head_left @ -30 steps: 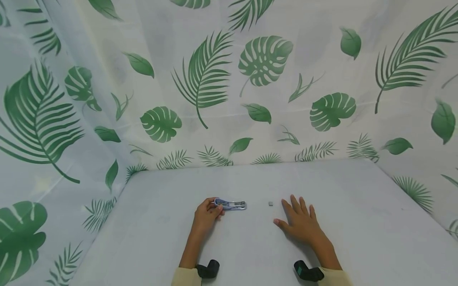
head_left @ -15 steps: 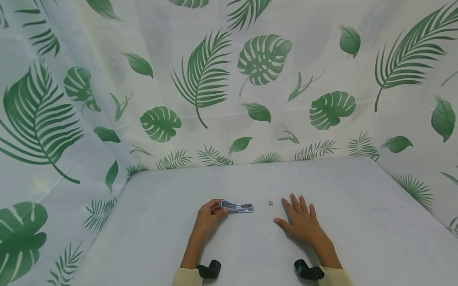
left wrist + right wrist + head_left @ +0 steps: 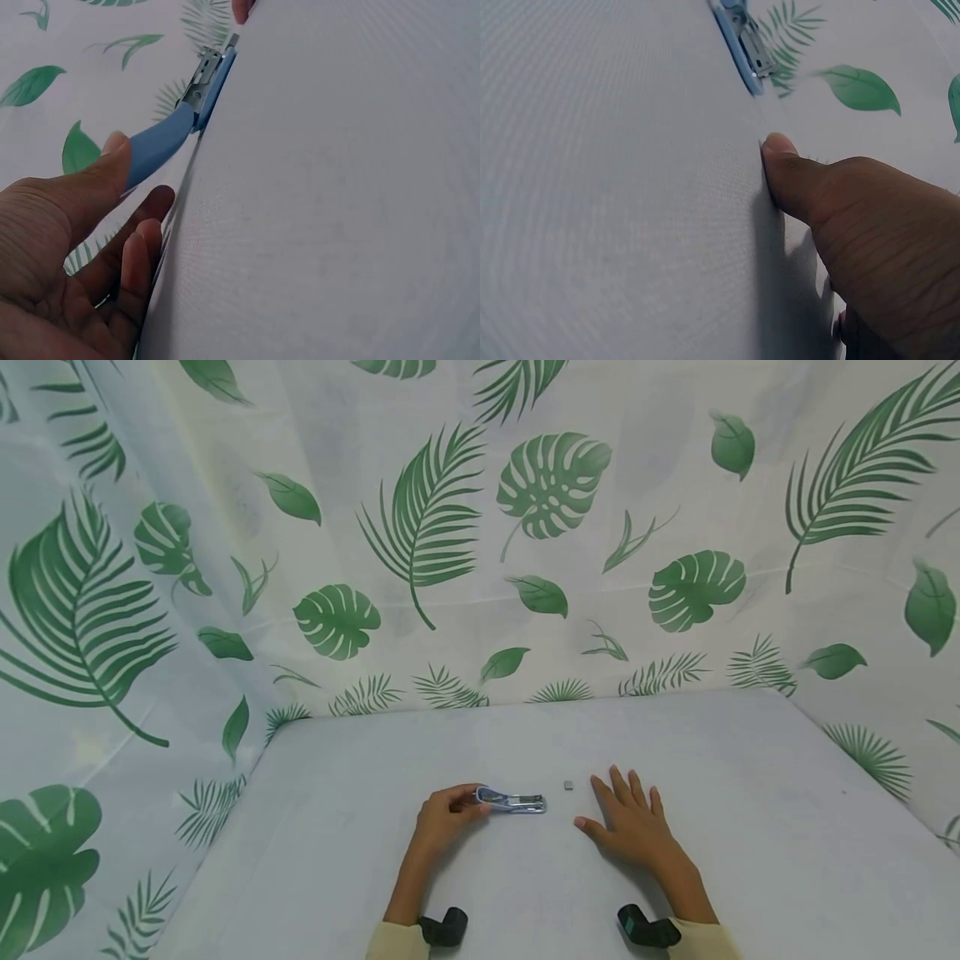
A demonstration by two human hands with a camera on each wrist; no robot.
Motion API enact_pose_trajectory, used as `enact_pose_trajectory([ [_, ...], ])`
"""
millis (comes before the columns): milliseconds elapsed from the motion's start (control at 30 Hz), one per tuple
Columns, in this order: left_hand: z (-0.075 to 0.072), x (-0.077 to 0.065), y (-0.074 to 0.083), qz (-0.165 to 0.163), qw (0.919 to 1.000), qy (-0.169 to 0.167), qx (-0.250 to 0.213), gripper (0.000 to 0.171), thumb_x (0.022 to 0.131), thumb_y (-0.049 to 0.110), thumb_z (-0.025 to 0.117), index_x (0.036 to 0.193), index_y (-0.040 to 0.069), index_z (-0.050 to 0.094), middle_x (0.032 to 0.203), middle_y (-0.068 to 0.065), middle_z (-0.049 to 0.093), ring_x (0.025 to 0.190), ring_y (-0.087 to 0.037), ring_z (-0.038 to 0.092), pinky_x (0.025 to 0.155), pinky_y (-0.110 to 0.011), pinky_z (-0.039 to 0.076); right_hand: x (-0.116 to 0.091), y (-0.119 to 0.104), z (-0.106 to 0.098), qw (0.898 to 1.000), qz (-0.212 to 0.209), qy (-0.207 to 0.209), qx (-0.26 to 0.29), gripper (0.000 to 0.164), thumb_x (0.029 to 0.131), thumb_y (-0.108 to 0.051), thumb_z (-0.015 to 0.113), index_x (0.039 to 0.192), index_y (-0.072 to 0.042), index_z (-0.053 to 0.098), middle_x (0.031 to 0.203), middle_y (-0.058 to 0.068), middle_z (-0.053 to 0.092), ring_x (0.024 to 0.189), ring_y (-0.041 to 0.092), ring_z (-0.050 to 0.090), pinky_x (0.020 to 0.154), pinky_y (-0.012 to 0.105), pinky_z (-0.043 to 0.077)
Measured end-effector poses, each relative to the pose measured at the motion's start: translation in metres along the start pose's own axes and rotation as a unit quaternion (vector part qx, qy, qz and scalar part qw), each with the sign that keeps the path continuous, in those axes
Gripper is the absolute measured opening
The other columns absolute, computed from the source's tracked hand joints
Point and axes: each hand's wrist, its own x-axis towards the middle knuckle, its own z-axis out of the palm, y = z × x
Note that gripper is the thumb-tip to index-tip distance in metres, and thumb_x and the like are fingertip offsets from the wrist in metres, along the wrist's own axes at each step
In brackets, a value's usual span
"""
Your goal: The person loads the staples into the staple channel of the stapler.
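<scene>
In the left wrist view, your left hand [image 3: 71,240] grasps the blue stapler [image 3: 174,129] by its rear end, the thumb [image 3: 111,159] on its upper part, with the metal inside bared further forward; a firm pinch well back from that metal should steady it best. Whether its base touches the table you cannot tell here. In the right wrist view, the stapler's front end lies ahead of your right hand [image 3: 877,232]. In the head view, that hand lies spread on the table, fingers straight, holding nothing, and a small grey block [image 3: 568,785] sits between it and the stapler's tip; it looks easy to nudge, so go gently there. The table [image 3: 337,818] is pale and smooth-looking, walled at back and sides by white cloth [image 3: 465,643] printed with green leaves.
</scene>
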Motion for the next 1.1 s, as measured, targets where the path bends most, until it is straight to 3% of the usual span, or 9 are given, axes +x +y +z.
enact_pose_trajectory([
  [367,0.007,-0.003,0.011,0.011,0.999,-0.008,0.044,0.043,0.085,0.036,0.075,0.123,0.018,0.068,0.102,-0.006,0.073,0.076,-0.01,0.054,0.064,-0.025,0.043,0.0,0.0,0.0,1.0,0.001,0.002,0.006,0.083,0.087,-0.058,0.06,0.146,-0.002,0.042,0.156,0.03,0.024,0.144,0.054,0.011,0.111,0.072,0.005],
  [733,0.01,-0.004,0.012,-0.009,0.9998,-0.009,0.018,0.045,0.083,0.034,0.077,0.121,0.013,0.066,0.106,-0.008,0.073,0.079,-0.01,0.055,0.066,-0.024,0.044,0.0,0.004,0.001,1.0,0.002,0.003,0.012,0.084,0.087,-0.058,0.061,0.145,-0.001,0.042,0.155,0.031,0.023,0.144,0.055,0.011,0.111,0.072,0.005],
  [967,0.006,-0.003,0.011,0.004,0.9998,-0.014,-0.015,0.041,0.083,0.028,0.078,0.118,0.01,0.067,0.108,-0.011,0.071,0.087,-0.014,0.063,0.072,-0.026,0.051,0.008,0.007,0.002,0.996,-0.029,0.022,0.078,0.08,0.085,-0.049,0.069,0.142,0.001,0.045,0.153,0.032,0.029,0.143,0.055,0.015,0.112,0.07,0.009],
  [1100,0.007,-0.002,0.011,0.009,0.9986,-0.03,-0.043,0.042,0.084,0.025,0.078,0.12,0.007,0.065,0.11,-0.014,0.069,0.091,-0.018,0.065,0.073,-0.024,0.051,0.018,0.008,0.004,0.99,-0.027,0.029,0.134,0.067,0.084,-0.042,0.072,0.136,-0.003,0.053,0.152,0.031,0.033,0.144,0.051,0.015,0.113,0.068,0.009],
])
